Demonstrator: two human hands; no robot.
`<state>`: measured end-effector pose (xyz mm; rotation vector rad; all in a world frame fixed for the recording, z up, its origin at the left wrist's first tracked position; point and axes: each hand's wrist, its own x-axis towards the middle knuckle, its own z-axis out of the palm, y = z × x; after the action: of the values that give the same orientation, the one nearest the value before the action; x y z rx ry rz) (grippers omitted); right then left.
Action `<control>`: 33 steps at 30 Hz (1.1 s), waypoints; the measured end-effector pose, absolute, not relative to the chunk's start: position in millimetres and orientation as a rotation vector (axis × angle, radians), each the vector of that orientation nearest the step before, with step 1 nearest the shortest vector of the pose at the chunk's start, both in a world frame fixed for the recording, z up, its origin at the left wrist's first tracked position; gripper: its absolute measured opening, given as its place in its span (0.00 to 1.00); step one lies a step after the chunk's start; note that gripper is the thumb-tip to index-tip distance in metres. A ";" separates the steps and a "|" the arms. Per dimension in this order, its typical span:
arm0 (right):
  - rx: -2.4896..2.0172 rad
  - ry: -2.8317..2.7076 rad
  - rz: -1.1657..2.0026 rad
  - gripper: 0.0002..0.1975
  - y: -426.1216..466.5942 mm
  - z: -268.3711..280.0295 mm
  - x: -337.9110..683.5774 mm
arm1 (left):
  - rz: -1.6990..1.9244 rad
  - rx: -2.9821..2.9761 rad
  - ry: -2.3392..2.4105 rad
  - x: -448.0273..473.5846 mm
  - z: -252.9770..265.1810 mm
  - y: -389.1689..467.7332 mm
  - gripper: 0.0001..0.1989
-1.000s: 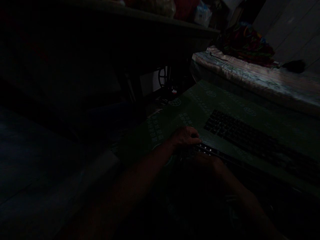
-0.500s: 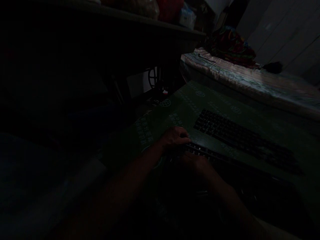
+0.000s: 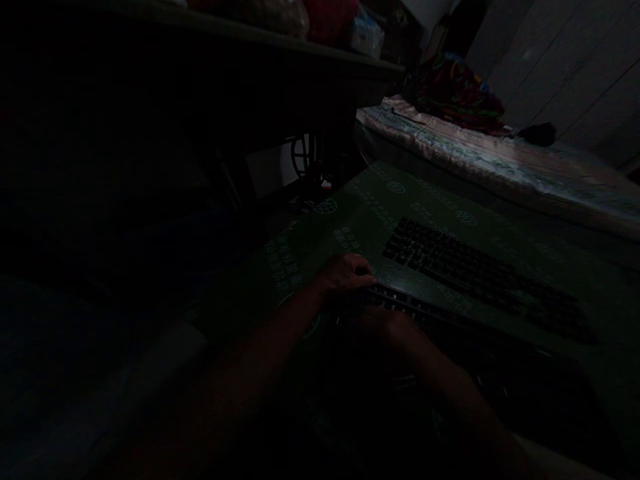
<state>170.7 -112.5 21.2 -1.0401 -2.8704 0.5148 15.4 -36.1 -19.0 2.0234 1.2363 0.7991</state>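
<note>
The black keyboard housing (image 3: 505,353) lies with its long axis running near-right from the curled left hand (image 3: 346,275) at its far-left corner, the right hand (image 3: 384,327) being closer to its middle; whether either pinches anything cannot be determined.

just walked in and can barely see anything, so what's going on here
A person has both bare hands at the left end of a long, black, keyboard-shaped frame: the left hand at its far edge, the right hand just nearer. Beyond it, a long, dark block of keyboard keys lies on a green sheet with pale lettering. It's too dark to tell what the fingers grip.
</note>
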 end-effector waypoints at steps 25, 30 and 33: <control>-1.123 -2.668 0.576 0.08 -102.4 43.6 196.8 | 0.755 2.083 1.274 17.8 -15.5 -37.3 0.10; -1.065 -2.680 0.770 0.09 -112.1 52.7 188.7 | 0.765 2.078 1.264 18.3 -16.6 -37.1 0.10; -1.149 -2.632 0.733 0.09 -107.3 50.1 190.5 | 0.775 2.085 1.252 18.7 -17.9 -36.5 0.10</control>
<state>190.5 -107.3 50.1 -1.1490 -2.6322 0.7329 18.7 -36.5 -17.9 2.0850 1.2520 0.7751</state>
